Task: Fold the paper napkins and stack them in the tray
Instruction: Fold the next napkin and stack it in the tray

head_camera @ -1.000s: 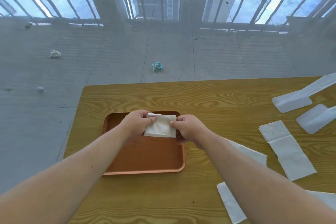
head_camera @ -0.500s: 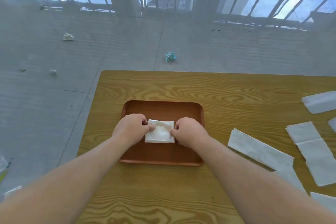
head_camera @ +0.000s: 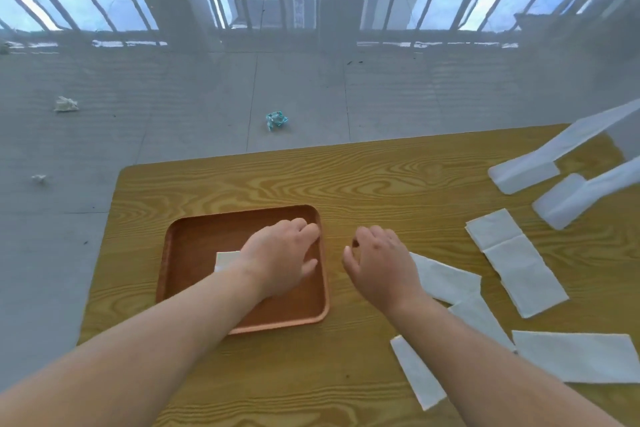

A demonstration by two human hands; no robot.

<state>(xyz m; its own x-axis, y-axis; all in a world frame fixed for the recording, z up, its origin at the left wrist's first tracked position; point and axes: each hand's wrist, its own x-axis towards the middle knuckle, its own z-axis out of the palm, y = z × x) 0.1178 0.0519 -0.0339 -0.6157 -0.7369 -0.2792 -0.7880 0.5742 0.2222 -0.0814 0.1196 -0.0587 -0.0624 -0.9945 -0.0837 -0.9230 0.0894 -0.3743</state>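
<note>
A folded white napkin [head_camera: 225,259] lies flat in the brown tray [head_camera: 194,236], mostly hidden under my left wrist. My left hand [head_camera: 282,258] hovers over the tray's right part, fingers loose, holding nothing. My right hand [head_camera: 379,265] is above the table just right of the tray, fingers curled apart, with nothing in it. Directly to its right lies an unfolded napkin strip [head_camera: 446,279]. Further napkins lie at the right [head_camera: 516,262], at the lower right [head_camera: 581,357] and under my right forearm [head_camera: 417,374].
The wooden table [head_camera: 381,177] ends at its left and far edges, with grey floor beyond. Two white plastic pieces [head_camera: 523,173] [head_camera: 561,206] lean at the far right. Crumpled scraps, one of them blue [head_camera: 276,120], lie on the floor.
Both hands have let go of the folded napkin, which now lies in the tray. They have moved to the right, the right hand past the tray's edge towards the loose napkins.
</note>
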